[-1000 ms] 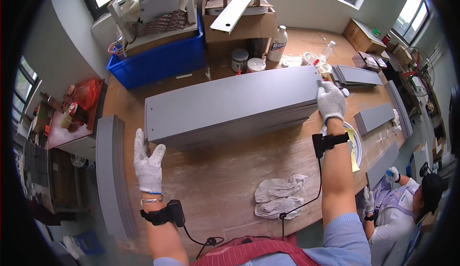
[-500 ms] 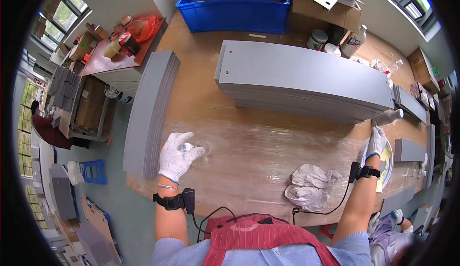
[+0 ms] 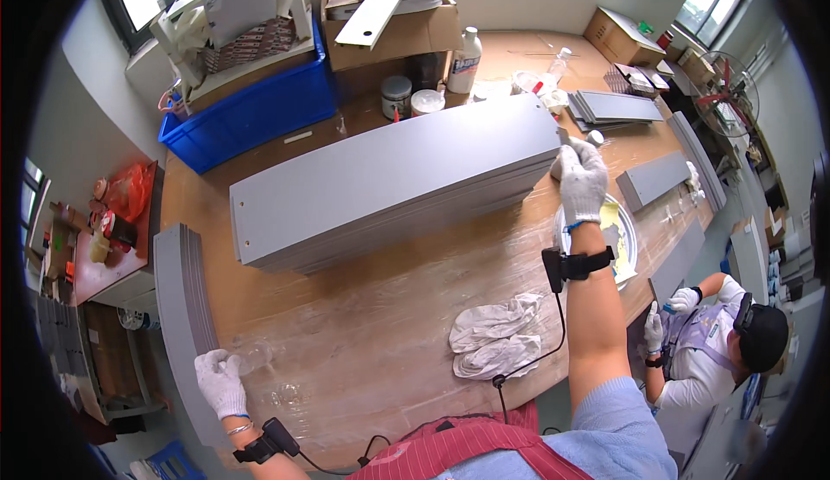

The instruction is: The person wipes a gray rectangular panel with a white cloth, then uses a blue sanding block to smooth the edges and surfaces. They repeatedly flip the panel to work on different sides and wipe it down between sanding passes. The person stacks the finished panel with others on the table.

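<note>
The white-gloved right hand (image 3: 579, 182) partly covers the small grey piece (image 3: 563, 135) at its fingertips, so its grip cannot be told. Beside the white-gloved left hand (image 3: 221, 383), the clear, glossy thing (image 3: 253, 355) is too faint to identify. The bare right forearm (image 3: 596, 333) hides part of the round white basin (image 3: 634, 244). The top edge cuts off the brown cardboard box (image 3: 424, 37).

And here's the stack of long grey panels (image 3: 398, 177), flat and slantwise across the tabletop (image 3: 363, 342) (layers not quite flush), while a clear container (image 3: 253, 356), blurred, sits near left.
</note>
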Demonstrator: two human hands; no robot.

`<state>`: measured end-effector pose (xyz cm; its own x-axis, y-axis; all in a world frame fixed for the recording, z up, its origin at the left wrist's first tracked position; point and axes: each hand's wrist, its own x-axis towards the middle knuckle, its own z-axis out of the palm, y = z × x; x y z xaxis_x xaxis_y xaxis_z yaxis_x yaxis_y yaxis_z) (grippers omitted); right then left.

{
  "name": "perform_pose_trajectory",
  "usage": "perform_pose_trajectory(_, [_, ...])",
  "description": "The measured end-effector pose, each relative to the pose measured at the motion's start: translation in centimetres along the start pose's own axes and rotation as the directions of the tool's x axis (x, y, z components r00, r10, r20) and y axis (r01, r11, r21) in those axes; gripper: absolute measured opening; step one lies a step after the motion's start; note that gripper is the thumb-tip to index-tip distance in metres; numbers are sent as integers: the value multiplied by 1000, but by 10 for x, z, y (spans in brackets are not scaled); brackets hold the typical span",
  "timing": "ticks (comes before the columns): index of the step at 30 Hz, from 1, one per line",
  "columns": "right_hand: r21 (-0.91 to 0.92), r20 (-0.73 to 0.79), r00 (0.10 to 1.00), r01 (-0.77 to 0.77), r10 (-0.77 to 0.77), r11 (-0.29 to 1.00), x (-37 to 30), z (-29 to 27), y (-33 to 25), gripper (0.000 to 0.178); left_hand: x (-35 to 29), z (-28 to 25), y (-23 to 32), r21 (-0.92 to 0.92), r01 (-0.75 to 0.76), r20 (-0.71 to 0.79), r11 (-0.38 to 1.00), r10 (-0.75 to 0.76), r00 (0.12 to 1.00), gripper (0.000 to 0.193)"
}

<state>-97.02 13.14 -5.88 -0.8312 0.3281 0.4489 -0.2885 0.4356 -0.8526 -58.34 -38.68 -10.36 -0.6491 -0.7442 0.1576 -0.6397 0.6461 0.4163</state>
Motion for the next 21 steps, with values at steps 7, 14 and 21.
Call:
perform_pose_trajectory(7, [-516,326,944,217,-44,829,-9,43,-54,25,14,-8,30,309,116,97,944,-153,983,36])
perform_pose_trajectory(14, [-649,-36,988,-139,153,748,52,-20,4,26,34,5,79,-234,-208,-102,950,189,977,57])
perform_pose_trajectory(21, [153,34,944,-329,328,932,25,-45,49,15,59,31,183,-157,-515,-121,843,501,857,77])
